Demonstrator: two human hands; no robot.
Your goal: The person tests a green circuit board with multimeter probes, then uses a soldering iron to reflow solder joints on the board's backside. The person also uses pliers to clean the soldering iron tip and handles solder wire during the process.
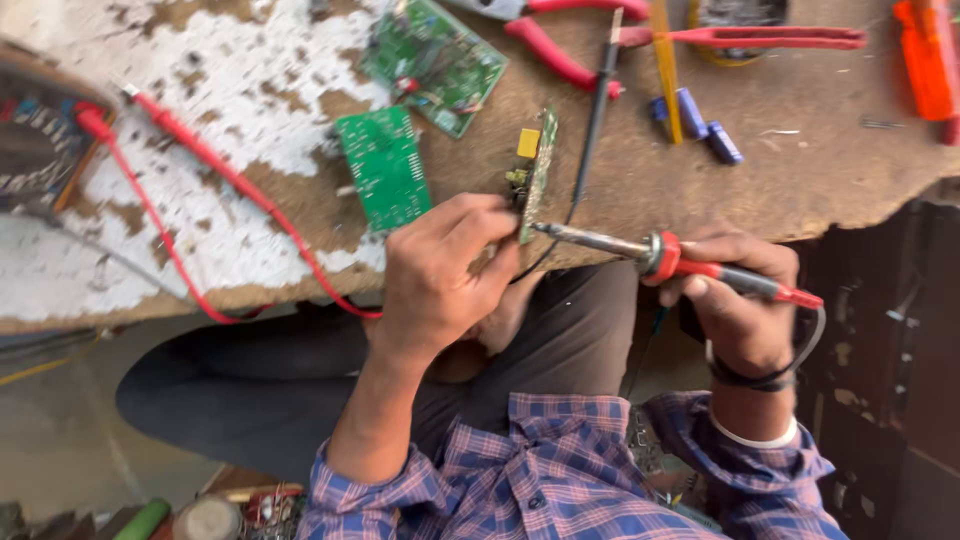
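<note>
My left hand point(445, 270) grips a small green circuit board point(537, 175) held on edge at the front of the worn workbench point(760, 180); a yellow part sits on the board's top end. My right hand point(740, 300) holds a soldering iron point(690, 262) with a red handle. Its metal tip touches the lower edge of the board, just beside my left fingers. The iron's cord loops back around my right wrist.
Two more green circuit boards point(385, 165) point(435, 60) lie on the bench behind. Red probe leads point(200, 160) run from a meter point(35, 140) at the left. Red-handled pliers point(560, 50), blue capacitors point(705, 125) and an orange tool point(925, 60) lie at the back.
</note>
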